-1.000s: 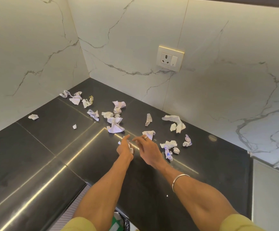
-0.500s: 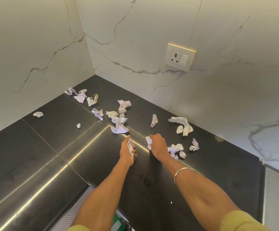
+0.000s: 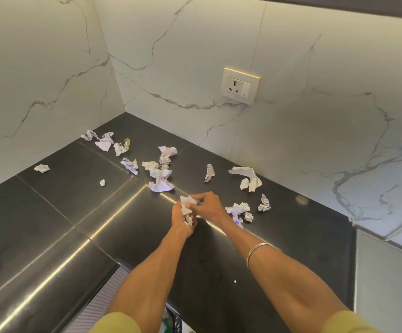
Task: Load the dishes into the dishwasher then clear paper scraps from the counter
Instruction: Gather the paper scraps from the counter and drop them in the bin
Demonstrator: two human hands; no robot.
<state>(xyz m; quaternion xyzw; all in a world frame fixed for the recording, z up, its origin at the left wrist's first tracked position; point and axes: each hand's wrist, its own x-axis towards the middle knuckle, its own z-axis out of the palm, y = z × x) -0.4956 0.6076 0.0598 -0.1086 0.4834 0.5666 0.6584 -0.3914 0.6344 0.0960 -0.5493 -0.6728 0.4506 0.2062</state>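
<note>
Several crumpled white paper scraps lie scattered on the black counter (image 3: pixel 51 212) in the corner. My left hand (image 3: pixel 180 221) and my right hand (image 3: pixel 207 204) meet over the middle of the counter, and both pinch a wad of white paper scraps (image 3: pixel 187 203) between them. More scraps lie close by: a folded scrap (image 3: pixel 160 185) just behind the hands, a small cluster (image 3: pixel 238 209) to the right, and a long torn strip (image 3: pixel 246 177) further back right.
White marble walls enclose the corner, with a wall socket (image 3: pixel 240 85) on the right wall. Further scraps sit near the back left corner (image 3: pixel 104 141) and one lone scrap (image 3: pixel 41 168) at far left. A bin bag (image 3: pixel 173 322) shows below the counter edge.
My right hand lifted a scrap from the counter and carried it left to my left hand, which holds its own scrap. Both hands now meet on one wad.
</note>
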